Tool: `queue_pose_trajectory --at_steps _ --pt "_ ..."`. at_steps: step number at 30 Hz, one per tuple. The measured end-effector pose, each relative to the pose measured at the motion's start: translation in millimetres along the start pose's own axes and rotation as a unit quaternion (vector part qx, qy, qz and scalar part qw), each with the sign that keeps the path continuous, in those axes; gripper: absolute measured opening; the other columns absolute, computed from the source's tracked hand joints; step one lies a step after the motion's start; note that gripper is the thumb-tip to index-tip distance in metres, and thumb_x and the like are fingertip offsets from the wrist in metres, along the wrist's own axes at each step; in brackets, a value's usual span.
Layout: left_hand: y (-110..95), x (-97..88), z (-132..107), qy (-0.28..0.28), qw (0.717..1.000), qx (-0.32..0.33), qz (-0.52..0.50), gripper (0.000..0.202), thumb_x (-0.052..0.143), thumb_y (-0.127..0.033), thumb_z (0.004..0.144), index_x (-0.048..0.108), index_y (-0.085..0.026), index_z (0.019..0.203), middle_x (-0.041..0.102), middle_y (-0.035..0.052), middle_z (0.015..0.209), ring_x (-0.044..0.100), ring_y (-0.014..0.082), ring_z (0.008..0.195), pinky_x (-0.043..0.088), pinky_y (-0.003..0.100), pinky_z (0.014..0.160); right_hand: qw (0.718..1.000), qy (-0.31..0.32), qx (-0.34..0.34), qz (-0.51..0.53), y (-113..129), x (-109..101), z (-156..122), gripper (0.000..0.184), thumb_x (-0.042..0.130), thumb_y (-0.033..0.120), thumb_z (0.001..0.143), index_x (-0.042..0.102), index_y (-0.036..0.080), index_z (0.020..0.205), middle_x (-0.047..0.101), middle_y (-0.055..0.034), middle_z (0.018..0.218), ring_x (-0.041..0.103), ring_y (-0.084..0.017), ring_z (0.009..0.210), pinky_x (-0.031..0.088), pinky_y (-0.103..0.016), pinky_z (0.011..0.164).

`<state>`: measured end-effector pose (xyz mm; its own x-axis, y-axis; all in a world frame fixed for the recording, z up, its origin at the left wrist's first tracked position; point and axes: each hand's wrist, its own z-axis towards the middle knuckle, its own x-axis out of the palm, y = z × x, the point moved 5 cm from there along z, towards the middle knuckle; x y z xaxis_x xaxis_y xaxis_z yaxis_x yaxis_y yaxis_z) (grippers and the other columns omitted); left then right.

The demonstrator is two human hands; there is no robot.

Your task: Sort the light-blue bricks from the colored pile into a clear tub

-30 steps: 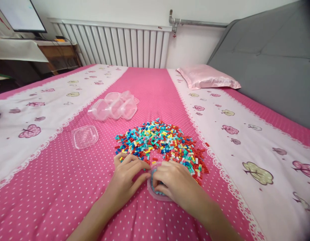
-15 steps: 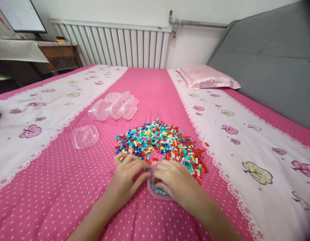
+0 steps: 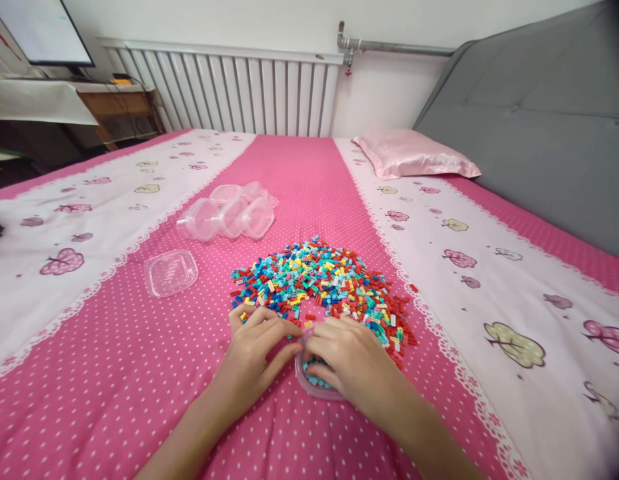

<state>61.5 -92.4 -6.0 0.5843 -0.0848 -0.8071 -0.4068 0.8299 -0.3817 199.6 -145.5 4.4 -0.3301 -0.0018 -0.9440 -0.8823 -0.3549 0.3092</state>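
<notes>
A small clear plastic container point(image 3: 322, 393) sits on the bed in front of me, with light-blue toy building bricks point(image 3: 315, 380) inside. My left hand point(image 3: 259, 343) is at its upper left side, thumb and forefinger bent onto the rim. Over the container is my right hand point(image 3: 347, 350), its fingers curled down towards the opening; whatever its fingertips hold is hidden. Just beyond both hands spreads a pile of small building bricks point(image 3: 319, 273) in red, blue, yellow, green and white. Some bricks lie beside the left fingers.
Several clear plastic containers point(image 3: 229, 217) are grouped to the left beyond the pile. A clear lid point(image 3: 172, 273) lies nearer on the pink dotted bedspread point(image 3: 189, 353). Further back are a pink pillow point(image 3: 414, 153), a grey headboard point(image 3: 539, 113) and a white radiator point(image 3: 229, 87).
My right hand has shifted very slightly over the container, its fingers still curled. My left hand and the brick pile look the same.
</notes>
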Motion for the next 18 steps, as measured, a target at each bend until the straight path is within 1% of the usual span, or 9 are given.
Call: queue_pose_trajectory --at_steps 3,8,14,18 --pt "0.4 -0.1 -0.5 -0.001 1.000 0.004 0.004 0.013 0.055 -0.030 0.099 0.066 -0.024 0.101 0.072 -0.0003 0.090 0.058 0.0193 0.088 0.028 0.042 0.095 1.000 -0.005 0.014 0.007 -1.7 -0.4 0.2 0.016 0.082 0.021 0.079 0.066 0.019 0.084 0.068 0.0014 0.090 0.059 -0.019 0.085 0.039 -0.031 0.073" --pt "0.4 -0.6 -0.3 0.000 1.000 0.004 0.003 0.012 0.055 -0.030 0.099 0.066 -0.025 0.101 0.072 -0.0002 0.089 0.058 0.0196 0.087 0.028 0.042 0.095 1.000 0.001 0.015 0.019 -2.0 0.4 1.4 0.011 0.078 0.021 0.083 0.067 0.019 0.081 0.068 0.0011 0.088 0.059 -0.018 0.082 0.039 -0.031 0.072" --pt "0.0 -0.1 -0.1 0.005 1.000 -0.004 0.004 0.014 0.054 -0.031 0.099 0.066 -0.024 0.101 0.072 0.0005 0.090 0.059 0.0194 0.088 0.030 0.042 0.097 1.000 -0.025 -0.009 -0.003 -1.6 2.1 0.6 0.008 0.075 0.020 0.085 0.068 0.019 0.081 0.069 0.0005 0.088 0.060 -0.018 0.081 0.040 -0.032 0.074" --pt "-1.0 0.3 -0.4 0.005 1.000 -0.003 0.004 0.017 0.052 -0.032 0.100 0.067 -0.024 0.101 0.072 0.0016 0.090 0.058 0.0197 0.087 0.032 0.043 0.098 0.999 -0.036 0.002 0.016 -4.4 1.6 -1.6 0.010 0.076 0.018 0.084 0.066 0.019 0.081 0.068 0.0010 0.088 0.059 -0.018 0.082 0.039 -0.031 0.073"
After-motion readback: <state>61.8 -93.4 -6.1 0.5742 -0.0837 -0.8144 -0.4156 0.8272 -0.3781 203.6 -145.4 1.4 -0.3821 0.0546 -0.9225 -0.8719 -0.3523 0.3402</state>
